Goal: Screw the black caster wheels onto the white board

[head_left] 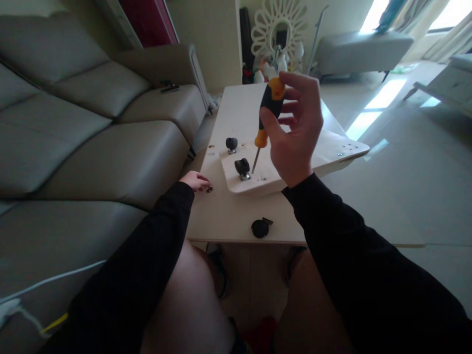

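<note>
My right hand grips a black and orange screwdriver upright, its tip down on a small wooden board beside a black caster wheel mounted on it. A second caster stands farther back on the same board. My left hand reaches to the left edge of the larger pale panel, fingers pinched at a small dark piece of hardware. Near the panel's front edge, a loose caster lies on its side.
A grey sofa runs along the left, close to the panel. A remote-like object rests on its far seat. Tiled floor spreads to the right. A round mirror and clutter stand at the back wall.
</note>
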`<action>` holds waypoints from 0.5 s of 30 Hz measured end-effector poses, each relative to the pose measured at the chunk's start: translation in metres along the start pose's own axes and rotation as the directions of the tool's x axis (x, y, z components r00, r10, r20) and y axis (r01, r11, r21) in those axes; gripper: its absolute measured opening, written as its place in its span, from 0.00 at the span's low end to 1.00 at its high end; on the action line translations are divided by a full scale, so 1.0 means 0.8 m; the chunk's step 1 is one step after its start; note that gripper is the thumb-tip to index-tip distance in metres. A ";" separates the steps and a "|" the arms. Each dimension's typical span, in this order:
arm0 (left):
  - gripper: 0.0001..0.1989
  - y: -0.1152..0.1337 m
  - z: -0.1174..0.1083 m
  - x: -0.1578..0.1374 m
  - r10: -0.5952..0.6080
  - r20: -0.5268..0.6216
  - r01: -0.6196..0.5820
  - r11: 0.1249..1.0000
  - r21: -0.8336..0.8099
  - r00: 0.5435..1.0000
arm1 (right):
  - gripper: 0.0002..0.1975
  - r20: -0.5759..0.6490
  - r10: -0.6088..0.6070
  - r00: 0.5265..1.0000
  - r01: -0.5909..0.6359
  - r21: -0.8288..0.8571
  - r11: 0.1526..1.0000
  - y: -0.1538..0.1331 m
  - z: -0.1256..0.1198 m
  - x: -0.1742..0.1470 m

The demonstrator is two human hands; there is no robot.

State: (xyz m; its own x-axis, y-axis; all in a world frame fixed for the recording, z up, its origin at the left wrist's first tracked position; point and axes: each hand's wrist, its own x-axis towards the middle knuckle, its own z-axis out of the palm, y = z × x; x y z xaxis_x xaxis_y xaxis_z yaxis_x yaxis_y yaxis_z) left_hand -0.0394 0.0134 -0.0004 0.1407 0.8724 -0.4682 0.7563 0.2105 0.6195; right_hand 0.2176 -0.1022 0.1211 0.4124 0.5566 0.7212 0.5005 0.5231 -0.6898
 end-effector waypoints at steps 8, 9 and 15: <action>0.20 -0.004 0.007 0.014 0.030 0.030 -0.031 0.998 0.058 0.999 | 0.22 0.000 -0.035 0.999 0.035 0.060 0.998 -0.008 -0.004 -0.001; 0.19 -0.006 0.006 0.016 0.032 0.029 -0.033 0.997 0.065 0.999 | 0.22 -0.011 -0.057 0.998 0.057 0.075 0.996 -0.008 -0.004 -0.001; 0.16 -0.012 0.008 0.026 0.027 -0.018 -0.026 0.996 0.081 0.999 | 0.24 -0.043 -0.138 0.989 0.142 0.094 0.985 0.005 0.002 0.000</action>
State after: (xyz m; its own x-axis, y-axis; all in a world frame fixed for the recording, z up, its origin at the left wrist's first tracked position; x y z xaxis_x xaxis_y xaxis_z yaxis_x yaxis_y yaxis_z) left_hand -0.0398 0.0263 -0.0201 0.1498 0.8856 -0.4396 0.8015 0.1515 0.5785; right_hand 0.2184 -0.0991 0.1186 0.3719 0.4505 0.8116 0.4801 0.6550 -0.5836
